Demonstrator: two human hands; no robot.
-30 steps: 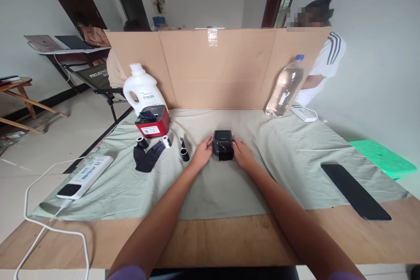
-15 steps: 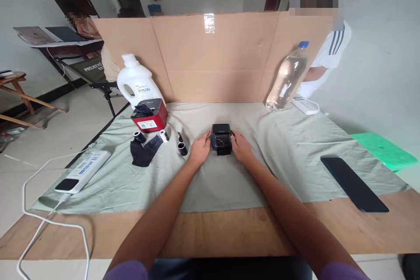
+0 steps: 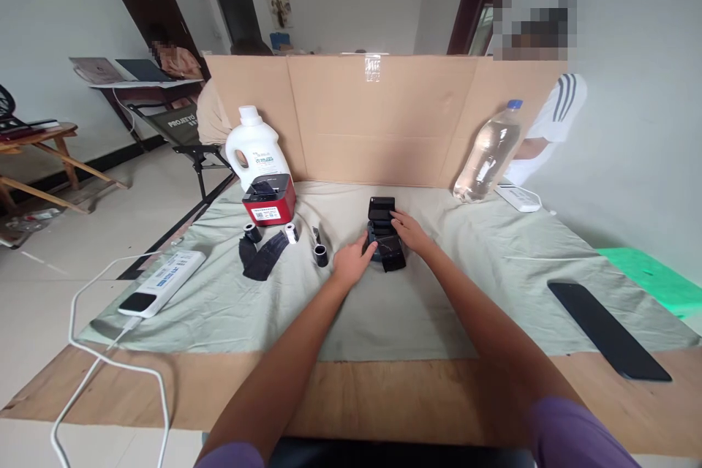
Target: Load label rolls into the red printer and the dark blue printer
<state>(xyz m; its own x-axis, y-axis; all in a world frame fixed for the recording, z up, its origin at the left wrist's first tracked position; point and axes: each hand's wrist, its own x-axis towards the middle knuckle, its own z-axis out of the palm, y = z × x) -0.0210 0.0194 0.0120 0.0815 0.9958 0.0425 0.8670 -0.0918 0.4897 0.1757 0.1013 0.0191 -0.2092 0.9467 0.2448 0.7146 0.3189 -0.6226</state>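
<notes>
A small black portable printer [image 3: 374,228] sits on the cloth with its hinged lid [image 3: 382,208] raised. From its front hangs a glossy black strip [image 3: 393,256], slanting to the right. My left hand [image 3: 352,262] grips the printer's left side, thumb over the near edge. At the lid's right edge, the fingers of my right hand [image 3: 411,232] hold on. The inside of the printer is too small to make out. To the left lie a black roll [image 3: 321,256] and a black ribbon [image 3: 265,256] with a roll at each end.
Behind the rolls stand a red and black box-shaped device [image 3: 278,206] and a white detergent bottle [image 3: 259,148]. A water bottle [image 3: 490,153] leans against the cardboard screen [image 3: 378,117]. A phone [image 3: 608,329] lies right, a corded white power strip [image 3: 163,284] left. People sit beyond.
The printer's lid has swung up, and the black strip has shifted right. My right hand has moved up to the lid; my left thumb has come over the near edge.
</notes>
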